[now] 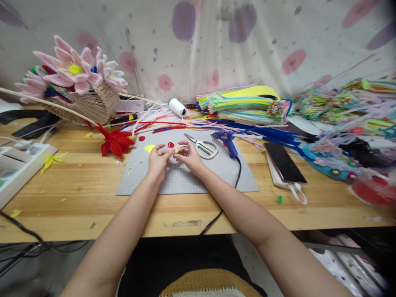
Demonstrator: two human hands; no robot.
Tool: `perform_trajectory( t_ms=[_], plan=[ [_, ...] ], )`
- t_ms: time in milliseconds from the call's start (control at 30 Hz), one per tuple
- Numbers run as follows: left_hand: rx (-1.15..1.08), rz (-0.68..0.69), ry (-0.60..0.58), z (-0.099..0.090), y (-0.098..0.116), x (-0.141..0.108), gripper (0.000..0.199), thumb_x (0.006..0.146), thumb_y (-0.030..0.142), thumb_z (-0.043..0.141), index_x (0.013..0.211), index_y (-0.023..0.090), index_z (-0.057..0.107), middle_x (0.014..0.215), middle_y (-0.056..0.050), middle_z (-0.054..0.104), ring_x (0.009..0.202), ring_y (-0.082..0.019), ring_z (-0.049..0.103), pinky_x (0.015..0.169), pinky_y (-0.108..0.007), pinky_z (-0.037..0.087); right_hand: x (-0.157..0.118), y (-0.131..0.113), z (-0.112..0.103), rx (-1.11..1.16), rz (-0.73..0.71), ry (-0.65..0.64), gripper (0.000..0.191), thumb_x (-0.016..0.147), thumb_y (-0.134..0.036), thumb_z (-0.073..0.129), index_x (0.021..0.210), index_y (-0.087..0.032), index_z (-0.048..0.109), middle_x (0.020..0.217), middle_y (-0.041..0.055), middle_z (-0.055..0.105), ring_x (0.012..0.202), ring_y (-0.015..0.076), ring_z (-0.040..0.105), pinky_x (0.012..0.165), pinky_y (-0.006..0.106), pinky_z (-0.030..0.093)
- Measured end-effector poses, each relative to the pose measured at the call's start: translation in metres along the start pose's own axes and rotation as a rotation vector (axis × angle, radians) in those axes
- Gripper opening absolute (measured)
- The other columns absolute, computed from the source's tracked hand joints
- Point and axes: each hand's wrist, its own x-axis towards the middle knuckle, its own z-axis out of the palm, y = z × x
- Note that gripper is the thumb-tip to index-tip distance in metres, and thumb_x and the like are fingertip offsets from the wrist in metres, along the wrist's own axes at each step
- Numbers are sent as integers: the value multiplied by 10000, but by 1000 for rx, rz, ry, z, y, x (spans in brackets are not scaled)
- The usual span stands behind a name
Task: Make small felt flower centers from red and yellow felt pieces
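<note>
Over the grey cutting mat [139,181], my left hand [159,161] and my right hand [189,156] meet fingertip to fingertip. Both pinch a small yellow piece [176,150], too small to make out fully. Just beyond the fingers lies a red round piece [170,144], with a second red piece [141,138] farther left. A yellow piece [149,148] rests beside my left fingers. White-handled scissors [206,149] lie past my right hand, and a blue glue gun [227,142] is to their right.
A red fuzzy flower [115,141] sits left of the mat. Behind are a white spool [177,107] and bundled pipe cleaners [244,103]. A phone [284,162] lies at right. Pink flowers [72,68] stand at back left. The glue gun's black cord [238,173] crosses the table's front edge.
</note>
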Motion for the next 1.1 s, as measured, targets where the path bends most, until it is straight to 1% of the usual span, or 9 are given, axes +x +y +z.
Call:
perform_trajectory(
  t_ms=[100, 167, 233, 400, 500, 667, 767, 900, 1100],
  plan=[
    [-11, -31, -19, 1, 2, -2, 548, 503, 254, 793, 958, 155, 505, 681, 15, 621, 558, -76, 533, 519, -190, 354, 1, 0, 0, -4, -12, 27, 457, 581, -244, 707, 937, -218, 422, 657, -81, 577, 609, 86, 578, 611, 237, 463],
    [-36, -65, -20, 2, 4, -3, 514, 534, 310, 783, 946, 155, 519, 739, -7, 633, 596, -83, 549, 515, -190, 365, 2, 0, 0, -5, -10, 41, 440, 590, -251, 699, 931, -218, 422, 664, -77, 581, 612, 89, 585, 604, 239, 464],
    [-41, -74, -16, 2, 6, -4, 487, 553, 324, 774, 939, 156, 529, 769, -21, 639, 613, -86, 556, 504, -186, 364, 2, -1, 0, -5, -5, 48, 436, 597, -259, 695, 931, -221, 417, 671, -74, 583, 616, 93, 590, 602, 243, 466],
    [37, -47, -17, 0, 5, -4, 567, 530, 198, 777, 1039, 143, 532, 759, -38, 666, 574, -86, 559, 487, -178, 357, 0, -3, -1, -58, 6, 61, 457, 592, -308, 708, 939, -223, 423, 679, -66, 575, 642, 102, 583, 586, 240, 452],
    [88, -29, -6, 0, 5, -4, 602, 539, 193, 774, 1095, 127, 556, 755, -54, 676, 568, -94, 566, 473, -178, 357, -1, -6, -1, -123, -18, 123, 429, 619, -338, 696, 941, -219, 438, 707, -53, 576, 664, 102, 569, 591, 239, 439],
    [126, -24, -16, 1, 6, -5, 695, 548, 176, 777, 1197, 117, 538, 780, -73, 694, 564, -97, 564, 446, -175, 349, -1, -9, -1, -190, -117, 232, 326, 658, -267, 667, 906, -209, 463, 685, -48, 558, 642, 102, 545, 640, 264, 435],
    [100, -46, -34, 1, 7, -5, 681, 562, 160, 763, 1203, 109, 536, 780, -71, 695, 568, -90, 562, 442, -169, 352, -1, -9, -1, -161, -136, 259, 301, 663, -251, 656, 890, -210, 462, 678, -45, 546, 631, 105, 534, 625, 264, 430],
    [70, -88, -22, 2, 10, -6, 648, 579, 144, 741, 1191, 97, 535, 768, -63, 687, 595, -97, 575, 444, -168, 356, -2, -9, 0, -119, -128, 253, 313, 660, -249, 655, 892, -217, 448, 678, -48, 544, 624, 103, 532, 618, 264, 436],
    [66, -82, -22, 2, 10, -6, 587, 589, 123, 725, 1145, 113, 537, 782, -62, 677, 615, -107, 585, 448, -175, 360, -2, -9, 0, -129, -131, 241, 311, 672, -261, 651, 896, -220, 440, 680, -47, 537, 629, 105, 532, 628, 266, 440]
  ],
)
